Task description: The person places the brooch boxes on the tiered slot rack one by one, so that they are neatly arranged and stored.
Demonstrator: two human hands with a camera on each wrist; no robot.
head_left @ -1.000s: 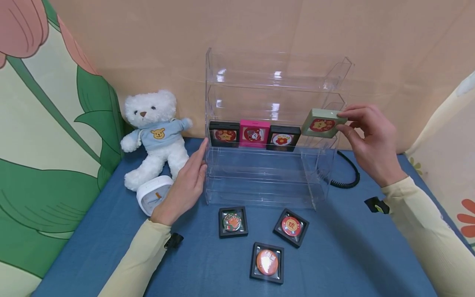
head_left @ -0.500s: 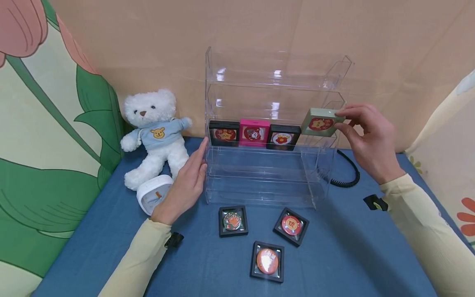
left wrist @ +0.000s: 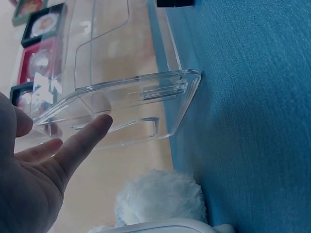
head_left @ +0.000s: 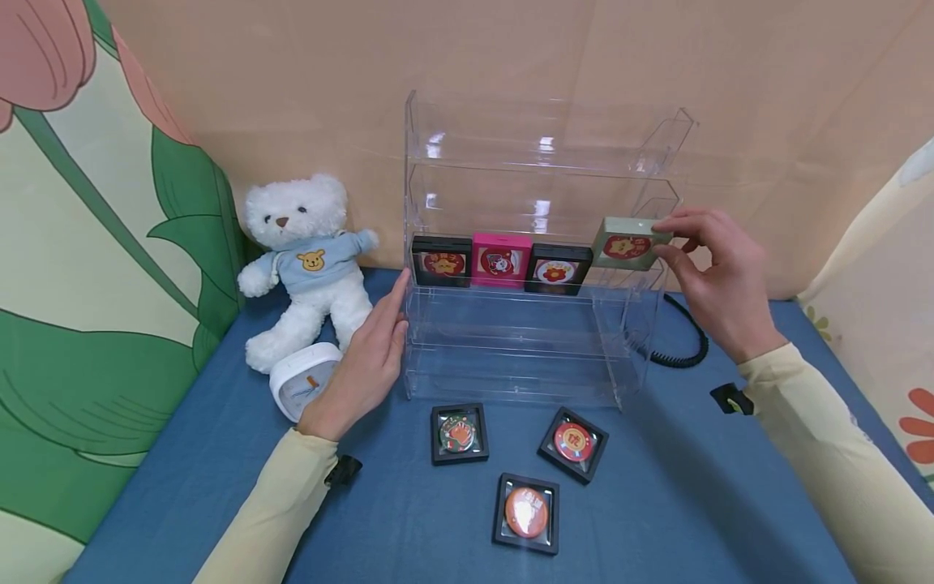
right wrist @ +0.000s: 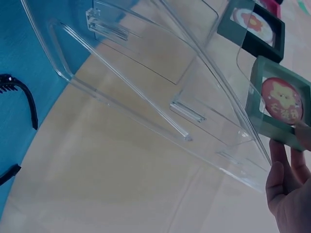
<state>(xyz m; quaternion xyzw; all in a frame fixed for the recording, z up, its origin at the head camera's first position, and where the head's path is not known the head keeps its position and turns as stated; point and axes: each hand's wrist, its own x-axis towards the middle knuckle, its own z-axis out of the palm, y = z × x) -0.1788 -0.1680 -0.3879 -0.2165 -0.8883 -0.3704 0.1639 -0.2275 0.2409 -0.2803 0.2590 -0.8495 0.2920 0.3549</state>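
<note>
My right hand [head_left: 722,280] pinches the right edge of a pale green box [head_left: 626,243] with a red round badge. The box stands slightly tilted at the right end of a clear rack's [head_left: 511,381] middle shelf, right of a black box [head_left: 558,270]; in the right wrist view the green box [right wrist: 282,103] is held by thumb and fingers [right wrist: 286,162]. Further left on that shelf are a pink box [head_left: 499,260] and another black box [head_left: 442,262]. My left hand [head_left: 361,369] rests with straight fingers against the rack's left side, also visible in the left wrist view [left wrist: 43,179].
Three black framed badges lie on the blue cloth before the rack: left [head_left: 459,435], right [head_left: 573,445] and front [head_left: 525,514]. A white teddy bear [head_left: 310,259] and a white clock [head_left: 302,381] stand left. A black coiled cord [head_left: 679,362] lies right of the rack.
My right hand has shifted slightly left with the green box, which stands a little more upright and closer to the black box. The left hand has stayed against the rack.
</note>
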